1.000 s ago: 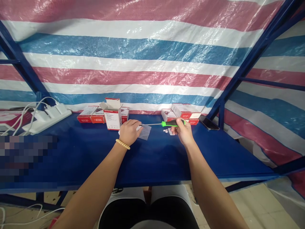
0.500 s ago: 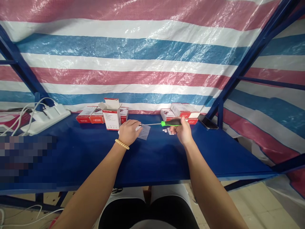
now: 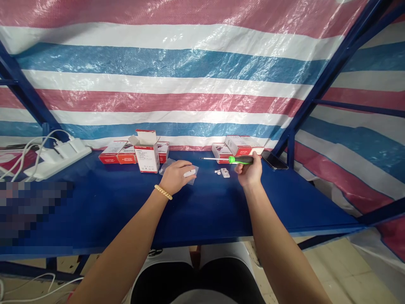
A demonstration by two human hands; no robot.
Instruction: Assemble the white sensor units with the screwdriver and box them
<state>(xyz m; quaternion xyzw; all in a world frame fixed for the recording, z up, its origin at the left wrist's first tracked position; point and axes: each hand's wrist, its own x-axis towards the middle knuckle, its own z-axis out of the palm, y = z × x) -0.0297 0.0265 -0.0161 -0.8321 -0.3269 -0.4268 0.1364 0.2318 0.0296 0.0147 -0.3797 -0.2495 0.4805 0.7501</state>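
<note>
My right hand (image 3: 249, 172) grips a green-handled screwdriver (image 3: 236, 159), its shaft pointing left, level above the blue table (image 3: 205, 207). Just left of that hand lie small white plastic parts (image 3: 222, 172). My left hand (image 3: 177, 176) holds a small white oblong piece (image 3: 189, 173) over a clear plastic bag (image 3: 167, 165) lying on the table. A yellow bead bracelet is on my left wrist. The screwdriver tip is apart from the white piece.
An open red and white box (image 3: 147, 153) stands upright behind my left hand, with flat boxes (image 3: 117, 153) beside it. More boxes (image 3: 242, 145) and a dark phone (image 3: 274, 161) lie at the back right. A white power strip (image 3: 57, 158) with cables sits at the left.
My right hand has drawn the screwdriver to the right, away from the white piece in my left hand. The left hand shifted slightly right and now shows the piece.
</note>
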